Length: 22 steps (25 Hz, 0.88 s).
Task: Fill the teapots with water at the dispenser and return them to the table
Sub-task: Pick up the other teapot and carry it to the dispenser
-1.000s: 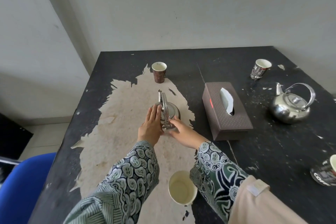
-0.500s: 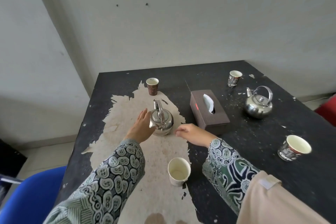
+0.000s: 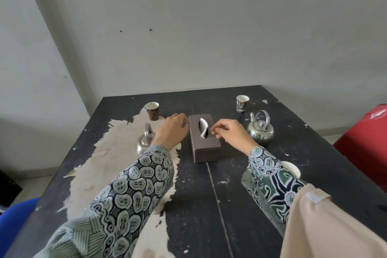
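Left hand and right hand raised mid-frame over the dark counter, one either side of the brown tissue box, fingers loosely curled, half open, holding nothing, patterned sleeves running down to the lower corners. One steel teapot upright on the peeled pale patch left of centre, partly hidden behind the left wrist, handle up; second teapot upright right of centre, shiny, lid on, handle raised, just beyond the right hand. Paper cups at the far side of the counter.
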Each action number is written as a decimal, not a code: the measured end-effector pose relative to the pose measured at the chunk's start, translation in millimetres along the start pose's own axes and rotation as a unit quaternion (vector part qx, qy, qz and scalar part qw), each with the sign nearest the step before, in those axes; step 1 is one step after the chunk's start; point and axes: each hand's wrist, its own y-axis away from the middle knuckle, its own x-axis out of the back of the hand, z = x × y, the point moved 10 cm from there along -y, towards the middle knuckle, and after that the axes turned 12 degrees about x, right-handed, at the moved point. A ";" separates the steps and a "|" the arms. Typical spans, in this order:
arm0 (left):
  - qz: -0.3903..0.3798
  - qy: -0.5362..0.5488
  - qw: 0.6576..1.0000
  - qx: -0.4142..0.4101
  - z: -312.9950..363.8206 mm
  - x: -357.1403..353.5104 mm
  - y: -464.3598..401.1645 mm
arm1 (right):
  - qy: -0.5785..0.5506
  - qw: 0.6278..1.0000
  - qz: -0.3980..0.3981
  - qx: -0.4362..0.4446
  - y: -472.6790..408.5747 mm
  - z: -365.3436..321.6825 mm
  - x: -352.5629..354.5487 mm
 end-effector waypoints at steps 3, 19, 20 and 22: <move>-0.013 -0.005 0.999 0.032 40.2 -40.2 4.4 | 0.005 0.999 0.036 -0.003 15.9 40.1 59.8; -0.098 -0.003 0.995 -0.025 166.8 -235.9 -73.4 | -0.057 0.972 0.155 -0.167 -39.7 277.5 172.7; -0.108 0.001 0.994 -0.021 165.0 -244.9 -74.5 | -0.051 0.971 0.156 -0.172 -45.9 285.2 171.2; -0.122 0.008 0.992 -0.018 161.4 -259.1 -79.6 | -0.054 0.970 0.146 -0.187 -59.6 301.8 163.1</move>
